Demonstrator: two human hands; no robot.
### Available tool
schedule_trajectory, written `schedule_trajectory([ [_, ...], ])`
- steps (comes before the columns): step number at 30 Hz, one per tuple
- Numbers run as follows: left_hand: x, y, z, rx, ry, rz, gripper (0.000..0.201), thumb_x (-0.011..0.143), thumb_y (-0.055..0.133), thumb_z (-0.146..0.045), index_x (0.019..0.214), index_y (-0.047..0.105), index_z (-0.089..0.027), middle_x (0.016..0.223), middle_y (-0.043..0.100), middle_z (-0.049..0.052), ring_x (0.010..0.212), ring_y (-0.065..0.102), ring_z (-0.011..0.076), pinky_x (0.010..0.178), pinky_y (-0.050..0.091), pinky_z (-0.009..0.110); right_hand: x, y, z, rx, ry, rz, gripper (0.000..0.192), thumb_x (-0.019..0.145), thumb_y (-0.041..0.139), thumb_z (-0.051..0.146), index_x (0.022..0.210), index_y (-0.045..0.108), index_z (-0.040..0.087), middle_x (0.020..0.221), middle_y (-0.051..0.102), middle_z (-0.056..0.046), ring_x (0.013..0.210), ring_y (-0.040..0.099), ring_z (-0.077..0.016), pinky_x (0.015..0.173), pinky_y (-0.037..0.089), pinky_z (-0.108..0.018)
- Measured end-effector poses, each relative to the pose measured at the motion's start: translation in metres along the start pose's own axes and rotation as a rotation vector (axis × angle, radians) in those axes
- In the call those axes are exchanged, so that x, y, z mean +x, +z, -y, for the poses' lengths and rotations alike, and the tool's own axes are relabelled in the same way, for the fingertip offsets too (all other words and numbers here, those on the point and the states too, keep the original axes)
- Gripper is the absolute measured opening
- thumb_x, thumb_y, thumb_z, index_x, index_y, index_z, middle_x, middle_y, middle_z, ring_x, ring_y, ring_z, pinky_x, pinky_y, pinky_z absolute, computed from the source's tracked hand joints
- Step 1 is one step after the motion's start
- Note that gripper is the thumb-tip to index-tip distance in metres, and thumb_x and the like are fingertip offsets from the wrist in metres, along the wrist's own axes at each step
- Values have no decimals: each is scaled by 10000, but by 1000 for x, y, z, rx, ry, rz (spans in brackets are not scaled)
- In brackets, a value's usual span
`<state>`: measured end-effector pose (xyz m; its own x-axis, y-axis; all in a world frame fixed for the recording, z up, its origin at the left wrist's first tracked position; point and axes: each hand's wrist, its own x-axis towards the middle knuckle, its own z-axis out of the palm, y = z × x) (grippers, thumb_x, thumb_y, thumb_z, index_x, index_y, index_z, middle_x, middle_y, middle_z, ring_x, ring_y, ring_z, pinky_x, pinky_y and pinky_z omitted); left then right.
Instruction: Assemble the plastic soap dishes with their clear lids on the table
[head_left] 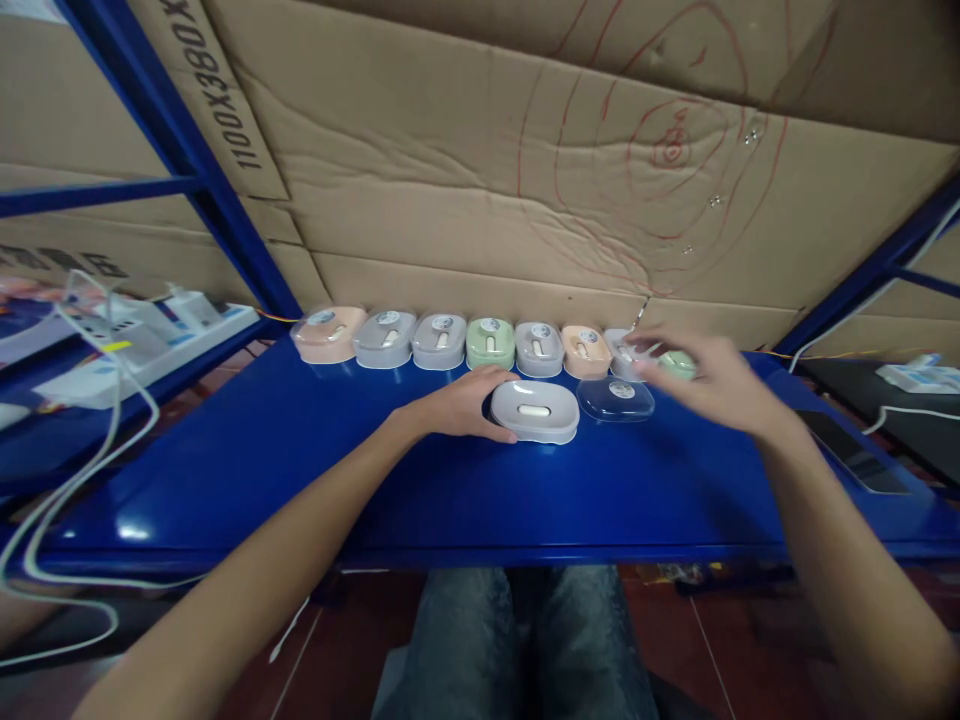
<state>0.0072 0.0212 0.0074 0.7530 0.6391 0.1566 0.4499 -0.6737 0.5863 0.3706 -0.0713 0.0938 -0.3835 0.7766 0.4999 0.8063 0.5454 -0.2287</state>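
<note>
Nearest, the person's legs in jeans [465, 640] are showing below the front edge of a blue table [420, 500]. On this table, a little beyond its middle, a pale grey box [536, 434] is lying upright without its cover, and a small white piece [534, 411] is resting in its hollow. The left hand [472, 402] is gripping this box at its left end; the thumb is pressing along the near side and the other fingers are reaching around the far side, so the hand is closing only as far as the box allows.

Just beside the box, on the right, a clear lid [616, 402] with a round sticker is lying flat on the table. Farther to the right, a dark flat panel [855, 452] is lying near the table's side.

The right hand [705, 372] is hovering, blurred, beyond the lid. Its thumb and fingers are curving with some gap between them, but one cannot tell whether they are holding or touching anything.

Behind, a row of covered boxes [491, 348] in pink, grey and green is standing, its right end partly hiding behind this hand. Farthest, brown cardboard [420, 140] with red drawn rings is forming the back wall.
</note>
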Motion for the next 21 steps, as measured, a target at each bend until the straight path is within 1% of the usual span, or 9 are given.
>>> schedule_trajectory([
  [2,0,-1,-2,20,-15,3,883,714,932,-636,1449,630,-253,1435,647,120,1379,568,414,1157,452,523,0,29,-15,-67,-11,142,489,1012,689,605,1341,759,250,1284,793,-123,1180,757,-376,1071,607,-586],
  [4,0,-2,-5,31,-30,18,872,738,917,-638,1459,619,-248,1428,642,122,1368,573,405,1140,460,509,-5,56,-31,-149,1,246,539,988,709,619,1364,744,234,1340,762,-155,1242,728,-412,1093,590,-618],
  [5,0,-3,-6,32,-35,28,863,749,911,-638,1460,616,-249,1425,642,122,1363,574,402,1131,463,506,-8,66,-38,-171,7,262,568,979,718,620,1380,734,218,1353,746,-177,1278,706,-427,1102,584,-624],
  [7,-1,-3,-7,26,-38,45,854,761,905,-639,1463,611,-252,1423,641,122,1357,575,398,1120,468,507,-17,76,-45,-190,14,259,623,969,723,631,1428,701,210,1420,703,-201,1365,648,-447,1140,554,-645],
  [11,0,-3,-5,17,-24,46,862,760,905,-652,1469,600,-270,1422,644,119,1360,571,400,1129,466,535,-36,69,-43,-152,23,261,691,938,755,648,1499,648,258,1530,638,-188,1431,596,-447,1172,520,-656],
  [13,0,-2,-3,18,-17,35,870,752,907,-658,1469,602,-271,1428,645,121,1366,570,405,1139,463,548,-44,63,-40,-124,21,284,713,935,764,635,1539,619,287,1519,652,-171,1401,616,-440,1157,526,-654],
  [16,1,0,-1,14,-10,25,884,739,915,-647,1473,609,-260,1440,649,130,1384,568,417,1163,452,568,-51,60,-42,-56,32,284,728,930,777,608,1573,591,322,1438,709,-145,1319,663,-423,1111,552,-657],
  [18,1,1,0,6,-12,19,925,720,928,-642,1491,604,-247,1471,638,144,1412,557,435,1187,441,583,-51,60,-45,19,51,237,697,917,799,599,1534,623,327,1398,731,-129,1272,691,-408,1079,577,-648],
  [21,1,2,1,-15,-29,10,1035,697,940,-664,1563,549,-251,1581,571,164,1481,512,459,1224,414,616,-38,58,-46,145,88,80,608,906,824,591,1431,685,316,1396,736,-112,1234,716,-384,1055,602,-627],
])
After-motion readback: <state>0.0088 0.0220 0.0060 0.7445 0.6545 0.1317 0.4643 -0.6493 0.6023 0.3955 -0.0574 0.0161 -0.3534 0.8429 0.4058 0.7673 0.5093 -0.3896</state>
